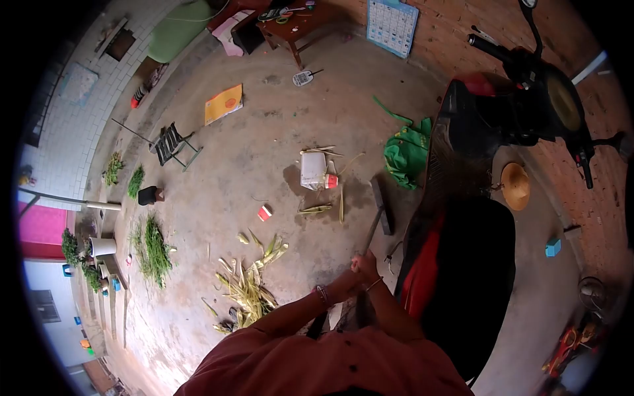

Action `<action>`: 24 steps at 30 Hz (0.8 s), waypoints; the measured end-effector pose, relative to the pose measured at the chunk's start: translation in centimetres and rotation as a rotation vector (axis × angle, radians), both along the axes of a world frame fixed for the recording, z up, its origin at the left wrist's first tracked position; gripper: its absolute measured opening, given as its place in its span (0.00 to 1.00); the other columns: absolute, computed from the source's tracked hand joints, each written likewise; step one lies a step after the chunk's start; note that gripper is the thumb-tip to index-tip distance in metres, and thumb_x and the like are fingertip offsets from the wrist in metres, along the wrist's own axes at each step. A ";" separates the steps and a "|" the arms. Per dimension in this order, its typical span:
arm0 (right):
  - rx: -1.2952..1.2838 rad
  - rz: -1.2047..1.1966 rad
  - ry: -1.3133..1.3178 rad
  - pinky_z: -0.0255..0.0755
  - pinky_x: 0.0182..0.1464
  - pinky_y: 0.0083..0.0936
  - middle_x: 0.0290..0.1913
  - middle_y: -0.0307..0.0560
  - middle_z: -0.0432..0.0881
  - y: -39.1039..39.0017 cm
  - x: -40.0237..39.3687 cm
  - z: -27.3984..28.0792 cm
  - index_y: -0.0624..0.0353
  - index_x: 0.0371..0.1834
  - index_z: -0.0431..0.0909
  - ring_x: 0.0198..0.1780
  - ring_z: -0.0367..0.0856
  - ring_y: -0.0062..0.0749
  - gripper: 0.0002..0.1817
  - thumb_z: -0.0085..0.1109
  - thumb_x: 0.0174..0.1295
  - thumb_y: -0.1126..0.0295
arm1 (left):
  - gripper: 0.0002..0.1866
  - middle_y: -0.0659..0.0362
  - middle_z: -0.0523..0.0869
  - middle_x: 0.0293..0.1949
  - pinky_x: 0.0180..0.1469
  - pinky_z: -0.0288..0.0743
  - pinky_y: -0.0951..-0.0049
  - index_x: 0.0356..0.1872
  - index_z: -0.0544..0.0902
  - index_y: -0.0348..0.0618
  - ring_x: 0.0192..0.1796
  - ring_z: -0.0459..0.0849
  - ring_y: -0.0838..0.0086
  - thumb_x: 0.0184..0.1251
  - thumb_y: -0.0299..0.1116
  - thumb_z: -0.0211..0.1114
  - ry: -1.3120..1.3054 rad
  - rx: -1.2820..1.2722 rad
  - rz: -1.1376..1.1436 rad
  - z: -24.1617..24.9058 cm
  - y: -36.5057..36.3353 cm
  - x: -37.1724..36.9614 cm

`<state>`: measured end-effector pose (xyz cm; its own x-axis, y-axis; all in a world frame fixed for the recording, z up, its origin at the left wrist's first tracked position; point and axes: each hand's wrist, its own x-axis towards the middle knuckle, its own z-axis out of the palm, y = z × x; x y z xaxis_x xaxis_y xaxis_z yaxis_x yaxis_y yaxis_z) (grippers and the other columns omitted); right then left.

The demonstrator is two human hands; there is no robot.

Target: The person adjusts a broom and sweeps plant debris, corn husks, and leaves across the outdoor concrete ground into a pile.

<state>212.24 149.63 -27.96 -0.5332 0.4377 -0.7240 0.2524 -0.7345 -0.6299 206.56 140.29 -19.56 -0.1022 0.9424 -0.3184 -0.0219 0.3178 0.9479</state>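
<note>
Both of my hands are closed around the handle of a broom [374, 230] with a wide, dark, bar-shaped head resting on the concrete floor. My right hand [365, 264] grips higher up, closer to the head. Just below it, my left hand [348, 282] wraps the same handle. Left of the broom head lie a white box-like container [313, 169], a red-and-white paper cup [331, 181] touching its side, and a few pale husk strips [316, 210]. A second red-and-white cup [264, 213] lies farther left. A pile of yellowish husks [247, 290] is left of my arms.
A parked scooter [508, 105] stands on the right, with a green bag [404, 155] beside it. Cut green plants [153, 251], a folding stool [173, 144] and yellow cardboard [224, 104] lie leftward. A straw hat [515, 186] is by the brick wall; a wooden table [300, 26] stands behind.
</note>
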 end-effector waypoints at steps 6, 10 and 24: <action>-0.198 0.333 0.241 0.64 0.20 0.22 0.18 0.41 0.69 -0.4 -7.5 3.7 0.61 0.38 0.67 0.18 0.68 0.24 0.13 0.48 0.47 0.78 | 0.09 0.55 0.74 0.21 0.23 0.64 0.67 0.22 0.73 0.41 0.23 0.73 0.60 0.34 0.20 0.58 0.532 0.124 0.127 6.0 0.0 -3.1; -0.393 0.272 0.263 0.68 0.25 0.21 0.24 0.41 0.72 0.5 -10.6 7.2 0.60 0.52 0.64 0.23 0.71 0.24 0.22 0.54 0.52 0.74 | 0.08 0.59 0.72 0.20 0.27 0.65 0.72 0.21 0.71 0.40 0.27 0.71 0.69 0.37 0.17 0.56 0.090 -0.101 0.279 4.8 -0.6 -5.1; 0.038 -0.172 -0.280 0.73 0.28 0.21 0.30 0.43 0.76 29.4 -10.6 -16.7 0.56 0.33 0.71 0.27 0.78 0.27 0.07 0.51 0.55 0.65 | 0.18 0.59 0.71 0.23 0.18 0.65 0.78 0.45 0.64 0.41 0.18 0.69 0.76 0.50 0.24 0.51 -0.087 -0.359 0.395 -1.8 6.3 -18.2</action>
